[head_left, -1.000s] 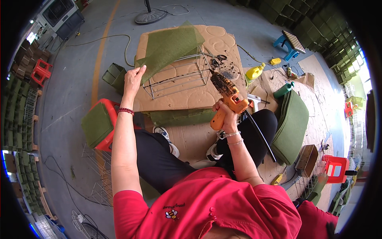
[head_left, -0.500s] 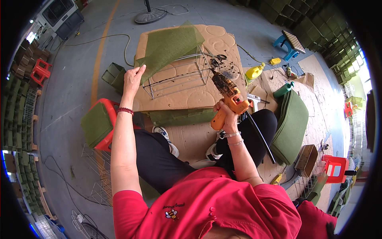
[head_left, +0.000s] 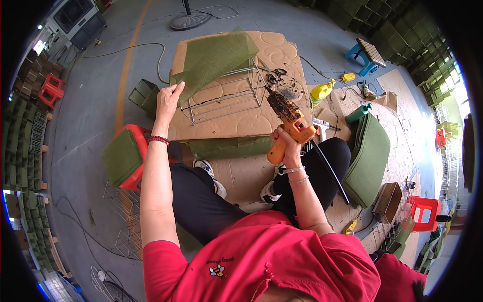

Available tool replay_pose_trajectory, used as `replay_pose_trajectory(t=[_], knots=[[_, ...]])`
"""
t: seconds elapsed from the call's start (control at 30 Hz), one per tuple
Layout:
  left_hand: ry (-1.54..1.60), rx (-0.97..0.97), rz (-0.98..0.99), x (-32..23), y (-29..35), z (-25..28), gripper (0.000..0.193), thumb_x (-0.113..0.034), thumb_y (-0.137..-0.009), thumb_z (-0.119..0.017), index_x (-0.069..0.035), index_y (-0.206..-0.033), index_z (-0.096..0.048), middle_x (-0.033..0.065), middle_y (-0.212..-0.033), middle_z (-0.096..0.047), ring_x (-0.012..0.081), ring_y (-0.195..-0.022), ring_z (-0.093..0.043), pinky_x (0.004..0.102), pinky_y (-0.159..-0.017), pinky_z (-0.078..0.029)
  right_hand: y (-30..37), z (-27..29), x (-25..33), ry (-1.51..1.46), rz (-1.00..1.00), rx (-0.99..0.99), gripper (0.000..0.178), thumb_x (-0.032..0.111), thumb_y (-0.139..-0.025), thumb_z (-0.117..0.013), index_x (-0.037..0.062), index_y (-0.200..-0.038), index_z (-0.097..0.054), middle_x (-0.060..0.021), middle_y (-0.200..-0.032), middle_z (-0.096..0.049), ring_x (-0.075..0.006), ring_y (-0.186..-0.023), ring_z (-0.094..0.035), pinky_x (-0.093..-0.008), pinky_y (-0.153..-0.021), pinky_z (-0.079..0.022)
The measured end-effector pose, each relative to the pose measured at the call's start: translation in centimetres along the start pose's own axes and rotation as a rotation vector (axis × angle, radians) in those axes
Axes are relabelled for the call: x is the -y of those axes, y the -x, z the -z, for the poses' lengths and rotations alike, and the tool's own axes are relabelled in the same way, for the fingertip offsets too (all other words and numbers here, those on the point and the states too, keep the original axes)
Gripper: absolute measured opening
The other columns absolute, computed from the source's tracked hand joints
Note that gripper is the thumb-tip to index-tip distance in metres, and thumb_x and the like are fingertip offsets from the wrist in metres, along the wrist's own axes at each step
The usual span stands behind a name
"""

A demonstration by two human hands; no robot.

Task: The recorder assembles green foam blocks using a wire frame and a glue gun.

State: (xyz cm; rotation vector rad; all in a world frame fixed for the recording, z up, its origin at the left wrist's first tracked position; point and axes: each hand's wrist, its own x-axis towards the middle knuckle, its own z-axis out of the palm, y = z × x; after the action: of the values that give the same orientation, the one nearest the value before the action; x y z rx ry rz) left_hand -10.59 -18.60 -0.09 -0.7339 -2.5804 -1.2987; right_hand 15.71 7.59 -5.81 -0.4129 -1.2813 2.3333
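Two hands are in use. The left hand (head_left: 168, 102) grips the near-left corner of a green sheet (head_left: 216, 58) between thumb and fingers. The right hand (head_left: 288, 147) has its fingers wrapped around the handle of an orange glue gun (head_left: 297, 128), its front end coated in dark residue. The gun's nozzle points away from the person, toward the right end of a wire frame (head_left: 227, 116); whether it touches the wire cannot be determined.

The frame lies on a cardboard top (head_left: 236, 129), directly in front of the person. The sheet slants over its far-left portion. A black line (head_left: 224, 97) of uneven thickness runs along one of its upper wires.

Beside the frame's right end lie scissors (head_left: 274, 76) and dark crumbs (head_left: 291, 94). A yellow bottle (head_left: 322, 91) stands just off the top's right edge; a green bottle (head_left: 358, 114) lies farther right, next to a felt stack (head_left: 371, 158). A black rod (head_left: 330, 172) extends from behind the gun across the right knee. At left, a red stool (head_left: 136, 176) bears green felt (head_left: 122, 160).
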Motion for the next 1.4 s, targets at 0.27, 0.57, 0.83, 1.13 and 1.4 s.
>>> replay_pose_trajectory(t=[0.27,0.57,0.83,1.13,1.4], knots=[[0.005,0.002,0.022,0.6,-0.1,0.2,0.053,-0.04,-0.093,-0.054,0.001,-0.067,-0.035,0.0049,-0.063,-0.02,0.0143,-0.058,-0.023,0.0343,-0.051,-0.027,0.1,-0.4,-0.4,-0.023,-0.006,-0.039,0.011,0.01,-0.086,-0.06,0.0028,-0.087,-0.052,-0.0034,-0.071,-0.053,-0.0154,-0.067,-0.054,-0.029,-0.065,-0.042],[0.005,0.0,0.012,0.2,-0.1,0.3,0.053,-0.04,-0.093,-0.054,0.001,-0.066,-0.034,0.004,-0.062,-0.019,0.0142,-0.058,-0.023,0.0337,-0.051,-0.026,0.2,-1.2,-0.8,-0.017,-0.009,0.013,0.01,0.01,-0.086,-0.059,0.0028,-0.086,-0.052,-0.0032,-0.07,-0.052,-0.0149,-0.065,-0.053,-0.0286,-0.063,-0.042],[-0.001,0.007,0.028,-0.1,-0.1,0.3,0.052,-0.039,-0.093,-0.054,0.001,-0.066,-0.035,0.004,-0.061,-0.02,0.014,-0.057,-0.024,0.0333,-0.052,-0.027,0.3,-1.5,-1.2,-0.014,-0.033,0.032,0.011,0.01,-0.085,-0.061,0.0025,-0.087,-0.052,-0.0033,-0.07,-0.053,-0.0147,-0.065,-0.053,-0.028,-0.062,-0.042],[0.035,-0.019,-0.006,0.1,-0.1,0.2,0.055,-0.042,-0.092,-0.054,0.002,-0.066,-0.035,0.0072,-0.06,-0.021,0.0149,-0.055,-0.024,0.0349,-0.05,-0.026,0.4,-2.4,-1.3,-0.049,-0.019,0.032,0.013,0.009,-0.084,-0.061,0.0016,-0.091,-0.054,-0.0041,-0.071,-0.054,-0.0148,-0.065,-0.053,-0.028,-0.062,-0.042],[0.008,-0.016,0.003,-0.6,-0.1,0.1,0.054,-0.042,-0.092,-0.055,0.002,-0.066,-0.034,0.007,-0.06,-0.02,0.0143,-0.055,-0.024,0.0355,-0.05,-0.026,0.6,-2.2,-1.8,-0.022,-0.049,0.03,0.015,0.009,-0.083,-0.063,0.0013,-0.092,-0.053,-0.0043,-0.071,-0.054,-0.015,-0.064,-0.054,-0.0283,-0.061,-0.042]])
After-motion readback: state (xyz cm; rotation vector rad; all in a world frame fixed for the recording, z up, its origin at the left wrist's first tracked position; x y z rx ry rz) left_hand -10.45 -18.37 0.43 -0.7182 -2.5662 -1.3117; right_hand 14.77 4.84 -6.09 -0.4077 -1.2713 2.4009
